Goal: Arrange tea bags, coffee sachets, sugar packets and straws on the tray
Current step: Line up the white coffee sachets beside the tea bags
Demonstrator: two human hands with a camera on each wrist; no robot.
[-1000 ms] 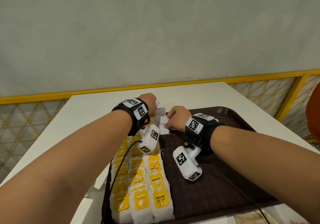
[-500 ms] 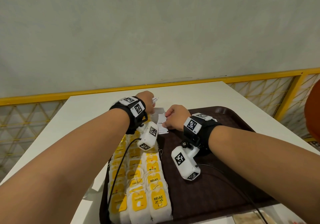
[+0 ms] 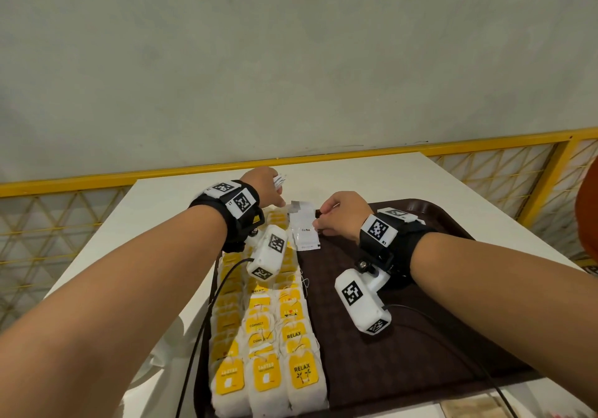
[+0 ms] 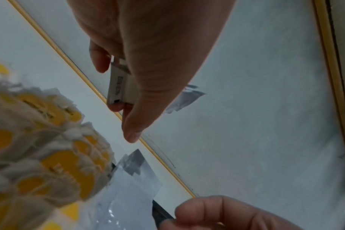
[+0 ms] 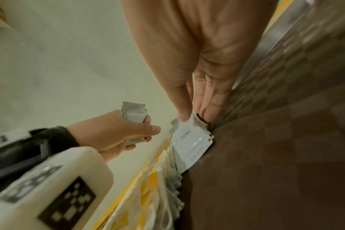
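A brown tray [image 3: 430, 346] holds three rows of yellow-tagged tea bags [image 3: 268, 346] along its left side. White coffee sachets [image 3: 304, 233] lie overlapped at the far end of those rows, also seen in the right wrist view [image 5: 191, 140]. My right hand [image 3: 318, 220] pinches the top sachet's far edge between thumb and fingers [image 5: 184, 116]. My left hand [image 3: 275, 191] hovers just left of it, over the table, gripping a small stack of white sachets [image 4: 118, 87] that sticks out above the fist [image 5: 134, 112].
The tray sits on a white table [image 3: 168, 223] against a grey wall, with a yellow railing [image 3: 64, 187] behind and at both sides. The tray's right half is bare brown surface. Cables run from the wrist cameras across the tray's near edge.
My left hand has drawn a little away from the right with its stack, so the sachets on the tray show between the hands. The right hand stays on the top sachet.
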